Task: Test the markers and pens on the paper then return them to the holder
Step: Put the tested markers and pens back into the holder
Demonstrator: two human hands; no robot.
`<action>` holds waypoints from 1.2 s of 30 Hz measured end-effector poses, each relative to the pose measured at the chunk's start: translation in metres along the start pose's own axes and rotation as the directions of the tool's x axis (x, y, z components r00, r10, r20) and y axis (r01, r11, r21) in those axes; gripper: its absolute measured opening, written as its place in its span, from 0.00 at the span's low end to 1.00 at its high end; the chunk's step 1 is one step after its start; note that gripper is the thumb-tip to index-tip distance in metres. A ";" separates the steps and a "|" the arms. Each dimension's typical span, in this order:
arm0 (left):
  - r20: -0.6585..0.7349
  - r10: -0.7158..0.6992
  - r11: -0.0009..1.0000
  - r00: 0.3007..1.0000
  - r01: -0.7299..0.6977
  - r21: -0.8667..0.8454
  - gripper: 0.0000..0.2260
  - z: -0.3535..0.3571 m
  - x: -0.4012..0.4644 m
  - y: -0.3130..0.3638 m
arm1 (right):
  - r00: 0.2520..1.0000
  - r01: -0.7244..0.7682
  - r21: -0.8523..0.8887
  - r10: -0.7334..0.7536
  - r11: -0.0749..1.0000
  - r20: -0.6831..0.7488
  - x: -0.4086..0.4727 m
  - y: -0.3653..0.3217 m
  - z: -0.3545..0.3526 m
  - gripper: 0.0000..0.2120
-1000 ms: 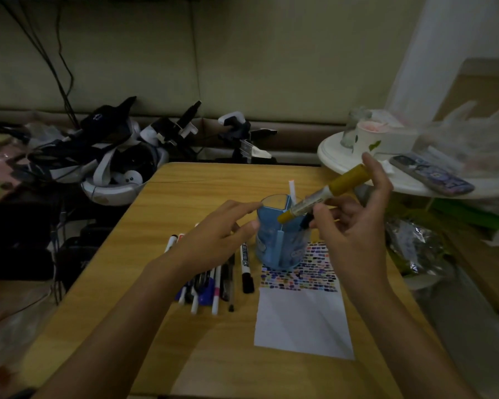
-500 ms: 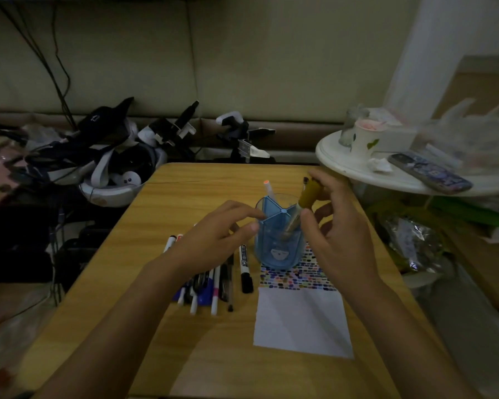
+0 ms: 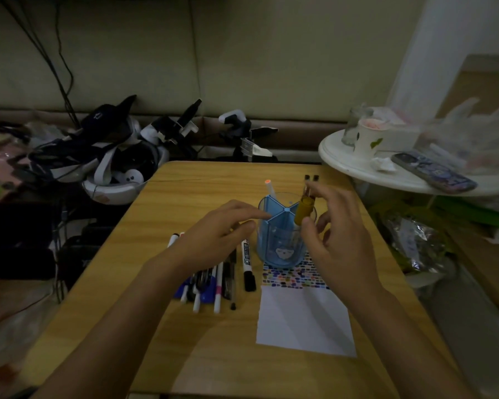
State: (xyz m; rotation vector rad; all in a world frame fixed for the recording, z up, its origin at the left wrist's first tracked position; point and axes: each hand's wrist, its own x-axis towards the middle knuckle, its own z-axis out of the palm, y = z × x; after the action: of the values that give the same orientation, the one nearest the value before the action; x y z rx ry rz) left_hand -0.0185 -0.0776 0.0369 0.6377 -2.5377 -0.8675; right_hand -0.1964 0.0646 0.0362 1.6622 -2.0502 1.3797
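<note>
Several pens and markers (image 3: 213, 279) lie in a row on the wooden table (image 3: 167, 349), partly under the left hand (image 3: 216, 237), whose relaxed fingers touch the blue holder (image 3: 283, 243). Standing in it, the yellow marker (image 3: 303, 210) sits just beside the right hand (image 3: 340, 243), fingers loosely spread above the paper (image 3: 304, 321).

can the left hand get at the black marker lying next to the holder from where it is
Probably yes. The left hand hovers open right beside the black marker, which lies uncovered on the table left of the holder.
</note>
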 end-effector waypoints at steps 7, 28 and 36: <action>-0.020 -0.012 1.000 1.000 0.012 -0.013 0.18 -0.002 -0.001 -0.001 | 0.993 0.050 0.100 -0.060 0.994 0.103 -0.018 -0.016 0.011 0.06; -0.004 -0.023 1.000 1.000 0.023 0.013 0.19 -0.004 -0.004 -0.003 | 0.813 0.201 -0.196 -0.052 0.960 0.580 -0.047 -0.010 0.052 0.14; 0.003 -0.036 0.999 0.999 0.036 0.008 0.20 -0.005 -0.004 -0.002 | 0.844 0.129 -0.082 -0.066 0.988 0.532 -0.041 -0.014 0.047 0.12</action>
State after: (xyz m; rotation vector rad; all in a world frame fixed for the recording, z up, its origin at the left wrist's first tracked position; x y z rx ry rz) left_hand -0.0120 -0.0790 0.0384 0.6869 -2.5407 -0.8713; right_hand -0.1505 0.0596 -0.0082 2.2474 -2.2085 0.8028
